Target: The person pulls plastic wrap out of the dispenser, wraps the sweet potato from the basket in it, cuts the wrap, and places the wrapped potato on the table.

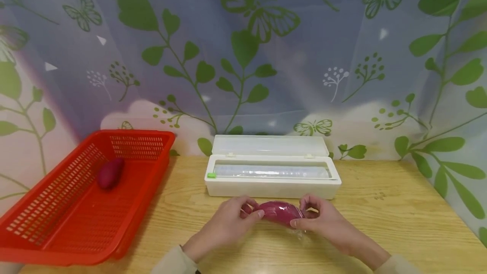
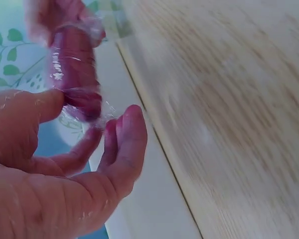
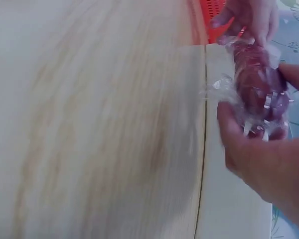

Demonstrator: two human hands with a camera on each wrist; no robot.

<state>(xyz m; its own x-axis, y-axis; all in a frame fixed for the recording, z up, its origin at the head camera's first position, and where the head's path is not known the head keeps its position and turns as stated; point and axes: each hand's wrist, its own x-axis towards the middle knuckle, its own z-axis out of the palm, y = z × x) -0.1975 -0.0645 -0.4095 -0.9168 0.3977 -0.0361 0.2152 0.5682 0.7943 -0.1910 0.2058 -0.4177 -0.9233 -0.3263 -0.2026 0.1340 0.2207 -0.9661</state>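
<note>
A purple sweet potato (image 1: 280, 212) with shiny cling film around it is held between both hands above the table, in front of the film box. My left hand (image 1: 236, 218) pinches its left end between thumb and fingers. At the other end my right hand (image 1: 326, 224) grips it, and loose clear film hangs below those fingers. In the left wrist view the film lies in creases across the sweet potato (image 2: 75, 69). Crumpled film (image 3: 222, 88) sticks out beside the sweet potato in the right wrist view.
Behind the hands stands a white cling film box (image 1: 272, 188), its lid (image 1: 270, 145) raised and a film roll (image 1: 271, 171) inside. A red plastic basket (image 1: 140, 206) on the left holds another purple sweet potato (image 1: 110, 173). A leaf-patterned curtain (image 1: 266, 109) backs the wooden table (image 1: 399, 215).
</note>
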